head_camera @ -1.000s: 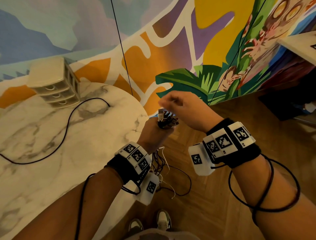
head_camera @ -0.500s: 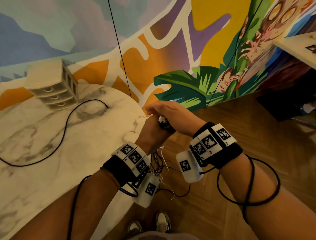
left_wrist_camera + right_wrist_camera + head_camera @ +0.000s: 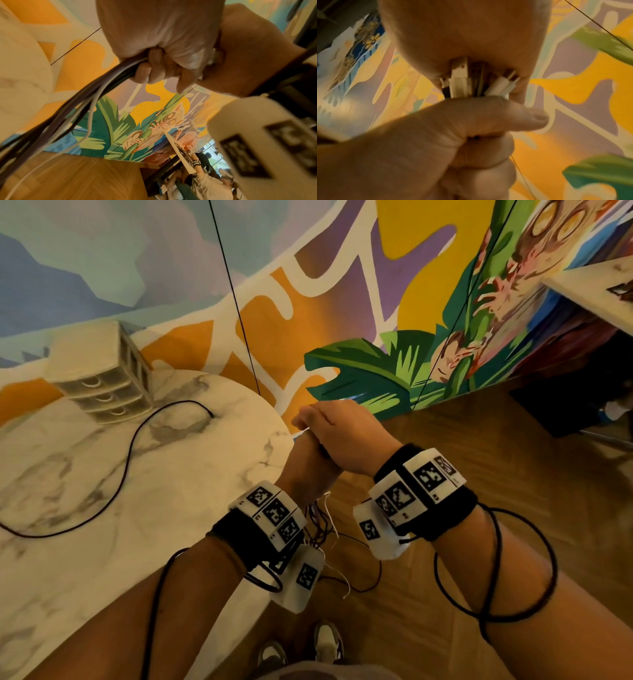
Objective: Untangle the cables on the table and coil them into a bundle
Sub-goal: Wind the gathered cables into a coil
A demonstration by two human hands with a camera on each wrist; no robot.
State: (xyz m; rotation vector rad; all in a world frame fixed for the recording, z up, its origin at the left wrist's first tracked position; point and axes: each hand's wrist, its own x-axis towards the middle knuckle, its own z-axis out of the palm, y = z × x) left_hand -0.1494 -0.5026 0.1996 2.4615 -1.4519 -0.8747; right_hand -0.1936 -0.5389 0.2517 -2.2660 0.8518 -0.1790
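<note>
My left hand [image 3: 305, 470] is held up just off the marble table's right edge, gripping a cable bundle [image 3: 96, 94] of black, white and purple leads in its fist. The plug ends [image 3: 460, 81] stick up out of that fist. On top of them sits my right hand [image 3: 346, 436], palm against the plug tips and fingers curled over the far side. The leads' loose lengths [image 3: 323, 522] dangle below my left wrist toward the floor. One more black cable [image 3: 132, 440] lies in a long curve on the table [image 3: 102, 542].
A small cream drawer unit [image 3: 102, 378] stands at the table's back edge by the painted wall. Thin black lines [image 3: 236, 296] run down the wall. Another tabletop [image 3: 599, 285] juts in at the upper right. Wooden floor [image 3: 479, 457] lies below my hands.
My right hand came down from above the plug ends onto them and now covers them. Both hands shifted slightly left, toward the table edge. The black cable on the table has not moved.
</note>
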